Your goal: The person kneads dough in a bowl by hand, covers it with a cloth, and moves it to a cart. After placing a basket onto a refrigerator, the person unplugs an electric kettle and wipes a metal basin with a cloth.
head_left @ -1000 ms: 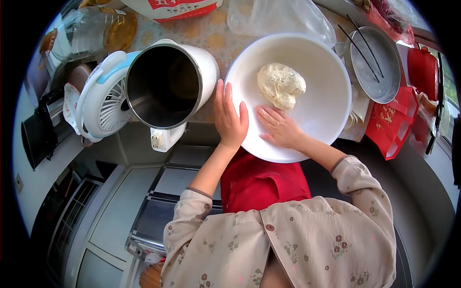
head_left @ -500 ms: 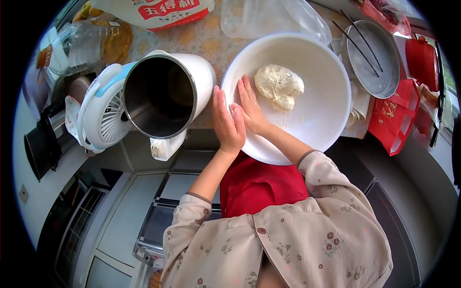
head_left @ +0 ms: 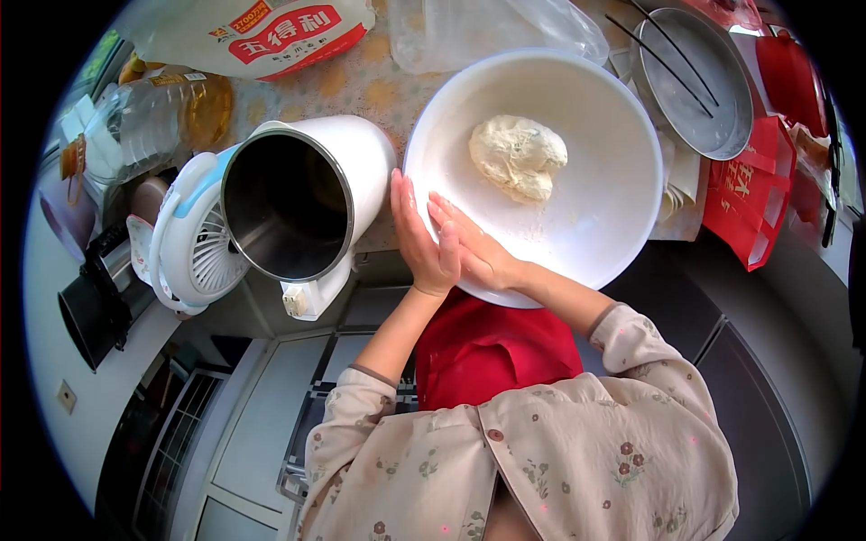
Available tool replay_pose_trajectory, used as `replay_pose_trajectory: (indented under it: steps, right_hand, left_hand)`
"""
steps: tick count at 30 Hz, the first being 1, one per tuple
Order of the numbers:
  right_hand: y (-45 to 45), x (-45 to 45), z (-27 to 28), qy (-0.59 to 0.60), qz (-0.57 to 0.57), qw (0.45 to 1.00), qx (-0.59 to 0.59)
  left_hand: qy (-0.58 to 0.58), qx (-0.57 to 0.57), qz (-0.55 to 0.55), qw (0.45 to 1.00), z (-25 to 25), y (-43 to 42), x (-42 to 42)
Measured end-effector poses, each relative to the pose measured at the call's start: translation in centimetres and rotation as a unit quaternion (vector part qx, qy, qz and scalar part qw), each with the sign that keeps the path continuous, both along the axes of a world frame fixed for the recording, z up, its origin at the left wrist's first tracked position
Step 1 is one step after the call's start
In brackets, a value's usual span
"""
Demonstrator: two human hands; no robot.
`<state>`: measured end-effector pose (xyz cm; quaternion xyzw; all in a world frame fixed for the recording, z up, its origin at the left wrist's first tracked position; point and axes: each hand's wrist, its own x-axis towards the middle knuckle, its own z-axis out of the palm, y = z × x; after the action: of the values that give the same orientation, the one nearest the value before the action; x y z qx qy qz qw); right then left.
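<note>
A large white bowl (head_left: pixel 613 171) holds a rough, pale lump of dough (head_left: pixel 518 157). At the near left rim of the bowl, my left hand (head_left: pixel 426 242) is stretched out flat with its fingers upward and thumb apart. My right hand (head_left: pixel 478 251) reaches across the near side of the bowl, fingers extended, against the palm side of my left hand. Neither hand holds the dough. Whether my palms touch the rim is hidden.
Left of the bowl stands a white kettle-like pot (head_left: pixel 365 162) with a dark, open inside, beside a small white-and-blue fan (head_left: pixel 194 234). An oil bottle (head_left: pixel 158 117) and a flour bag (head_left: pixel 271 36) are behind. At right are a metal basin (head_left: pixel 695 117) with chopsticks and a red bag (head_left: pixel 749 194).
My right hand has slid toward my body along my left palm, its fingertips now lower and nearer the bowl's rim. The view has shifted slightly; the dough keeps its place in the bowl.
</note>
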<state>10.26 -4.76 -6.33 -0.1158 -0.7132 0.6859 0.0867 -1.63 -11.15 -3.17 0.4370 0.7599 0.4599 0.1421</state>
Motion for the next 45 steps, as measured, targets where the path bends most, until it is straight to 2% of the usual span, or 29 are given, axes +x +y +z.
replay_pose_trajectory:
  steps: [3, 4, 7, 11, 16, 18, 22, 24, 26, 27, 29, 30, 31, 33, 34, 36, 40, 42, 43, 45]
  right_hand:
    - [0.4, -2.6, -0.3, -0.033, -0.098, 0.994, 0.042]
    - [0.1, -2.2, -0.1, -0.031, -0.097, 0.994, 0.042]
    - [-0.4, 0.4, 1.0, -0.005, 0.001, 1.000, -0.020]
    - [0.7, -2.5, -0.1, -0.023, -0.088, 0.996, 0.008]
    - [-0.2, -0.1, 1.2, -0.005, -0.017, 1.000, -0.016]
    - [0.6, 0.1, 0.9, -0.037, 0.010, 0.999, -0.016]
    - [0.1, -2.6, 0.0, -0.023, -0.102, 0.995, 0.002]
    - [-0.5, -0.5, 0.6, -0.012, -0.041, 0.999, -0.024]
    - [0.2, 2.2, 2.7, -0.092, 0.033, 0.994, -0.044]
    - [1.4, 3.2, 3.3, -0.091, 0.034, 0.995, -0.039]
    - [3.6, 4.2, 4.9, -0.137, 0.053, 0.966, 0.212]
    - [5.3, 3.6, 5.1, -0.099, -0.038, 0.940, 0.324]
    - [7.5, 2.9, 5.5, -0.103, -0.064, 0.904, 0.411]
    - [10.9, 1.0, 5.2, -0.159, -0.118, 0.853, 0.482]
    - [12.2, 0.3, 4.5, -0.158, -0.118, 0.855, 0.481]
    - [13.9, -0.3, 3.6, -0.276, -0.060, 0.885, 0.369]
    - [14.6, 0.4, 3.9, -0.312, -0.028, 0.899, 0.307]
    - [14.1, 1.1, 4.4, -0.390, -0.119, 0.870, 0.276]
    - [13.7, 1.9, 3.7, -0.390, -0.120, 0.870, 0.278]
    - [12.2, 4.2, 0.6, -0.351, -0.384, 0.836, 0.176]
  left_hand:
    - [-0.003, 0.007, 0.001, 1.000, 0.0, -0.3, 0.2]
    - [-0.003, 0.005, 0.001, 1.000, 0.0, -0.3, 0.1]
    - [-0.002, -0.002, -0.009, 1.000, 0.2, -0.2, 0.0]
    - [-0.008, 0.001, 0.001, 1.000, 0.1, -0.3, 0.2]
    - [-0.012, 0.005, -0.008, 1.000, 0.0, -0.2, 0.0]
    - [-0.013, 0.014, -0.005, 1.000, -0.2, 0.1, -0.1]
    - [-0.013, -0.006, 0.007, 1.000, 0.0, -0.2, 0.1]
    - [-0.009, 0.000, 0.003, 1.000, 0.1, -0.3, 0.1]
    - [-0.006, 0.009, 0.000, 1.000, 0.0, -0.2, 0.2]
    - [-0.016, 0.019, 0.004, 1.000, 0.0, -0.1, 0.2]
    - [-0.025, 0.030, 0.013, 0.999, 0.0, -0.1, 0.1]
    - [-0.007, 0.029, 0.009, 1.000, -0.1, -0.1, 0.1]
    - [0.011, 0.026, 0.005, 1.000, -0.2, -0.2, 0.1]
    - [0.018, 0.026, 0.008, 0.999, -0.2, -0.1, 0.2]
    - [0.023, 0.025, 0.011, 0.999, -0.2, -0.1, 0.2]
    - [0.046, 0.012, 0.015, 0.999, 0.0, 0.0, 0.2]
    - [0.047, 0.008, 0.022, 0.999, 0.1, 0.1, 0.3]
    - [0.054, 0.003, 0.021, 0.998, 0.2, 0.1, 0.4]
    - [0.054, 0.005, 0.020, 0.998, 0.2, 0.2, 0.3]
    - [0.049, 0.001, 0.029, 0.998, 0.4, 0.3, 0.4]
